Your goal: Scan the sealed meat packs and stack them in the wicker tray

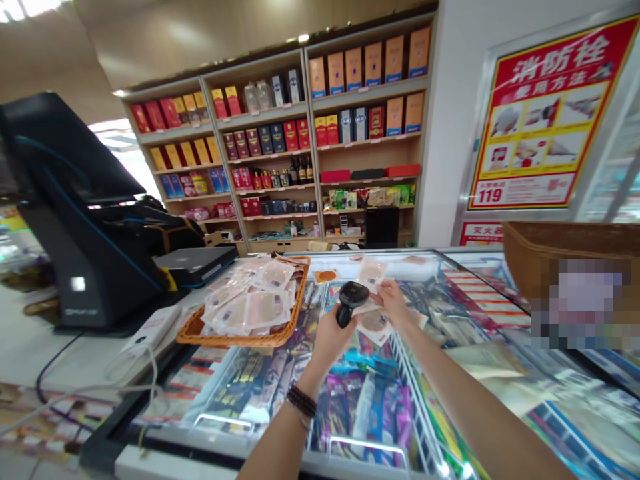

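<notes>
My left hand [329, 340], with a dark beaded bracelet at the wrist, is wrapped round the grip of a black barcode scanner [354, 293]. Its head tilts toward my right hand [394, 303], whose fingers pinch the edge of a clear flat packet [369, 307]. More such packets [375, 322] lie on the freezer glass under and behind my hands. To the left, a woven orange-brown basket [275, 340] holds a heap of similar clear packets [255, 310] with small labels. Part of the packet in my right hand is hidden behind the scanner and my fingers.
A glass-topped freezer with wire baskets [407, 383] of colourful ice-cream packs is below me. A black checkout terminal [85, 220] and a flat scale [197, 267] stand left, cables trailing. A brown basket [575, 243] sits right. Shelves [270, 160] of boxed goods line the back.
</notes>
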A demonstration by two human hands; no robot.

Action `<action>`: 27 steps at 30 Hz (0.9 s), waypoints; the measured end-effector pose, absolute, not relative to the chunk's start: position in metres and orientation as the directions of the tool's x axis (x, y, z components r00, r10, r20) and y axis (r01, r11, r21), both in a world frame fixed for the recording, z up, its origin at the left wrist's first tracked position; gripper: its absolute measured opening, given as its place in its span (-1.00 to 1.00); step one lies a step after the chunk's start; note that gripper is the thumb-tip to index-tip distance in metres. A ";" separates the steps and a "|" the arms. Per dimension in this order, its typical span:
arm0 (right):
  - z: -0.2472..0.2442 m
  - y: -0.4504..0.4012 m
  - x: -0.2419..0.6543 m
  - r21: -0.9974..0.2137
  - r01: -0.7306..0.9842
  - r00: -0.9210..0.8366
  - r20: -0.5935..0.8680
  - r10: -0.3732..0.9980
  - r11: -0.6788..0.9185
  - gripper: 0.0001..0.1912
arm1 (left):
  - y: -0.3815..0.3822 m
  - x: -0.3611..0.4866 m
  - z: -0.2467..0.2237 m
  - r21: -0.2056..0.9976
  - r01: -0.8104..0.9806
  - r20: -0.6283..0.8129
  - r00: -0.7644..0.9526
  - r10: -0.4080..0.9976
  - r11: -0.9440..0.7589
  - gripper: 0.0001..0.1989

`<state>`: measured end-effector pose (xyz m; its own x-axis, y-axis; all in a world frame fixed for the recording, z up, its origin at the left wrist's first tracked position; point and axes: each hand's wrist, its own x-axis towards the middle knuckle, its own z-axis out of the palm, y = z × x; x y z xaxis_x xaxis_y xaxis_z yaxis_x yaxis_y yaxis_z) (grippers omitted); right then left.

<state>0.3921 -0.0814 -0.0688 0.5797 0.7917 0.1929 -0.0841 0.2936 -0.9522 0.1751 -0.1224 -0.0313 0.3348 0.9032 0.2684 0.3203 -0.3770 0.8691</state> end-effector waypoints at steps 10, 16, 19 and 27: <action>-0.067 -0.090 0.386 -0.961 -0.074 0.514 0.192 0.836 0.266 -0.72 | -0.119 0.173 -0.030 0.940 0.213 0.181 0.345 0.921 -0.264 -0.76; -0.065 -0.090 0.384 -0.962 -0.083 0.514 0.181 0.838 0.259 -0.69 | -0.120 0.173 -0.030 0.942 0.195 0.192 0.354 0.915 -0.273 -0.74; -0.065 -0.090 0.385 -0.964 -0.092 0.551 0.159 0.819 0.249 -0.71 | -0.121 0.173 -0.028 0.944 0.188 0.200 0.330 0.922 -0.272 -0.75; -0.052 -0.064 0.405 -0.988 -0.045 0.629 0.089 0.772 0.151 -0.70 | -0.108 0.128 0.004 0.918 0.226 0.288 0.181 0.940 -0.325 -0.77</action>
<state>0.4054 -0.0635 -0.0517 0.6290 0.7722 0.0894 -0.0450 0.1510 -0.9875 0.1280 -0.1082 0.0042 0.1814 0.9403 0.2879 0.2257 -0.3247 0.9185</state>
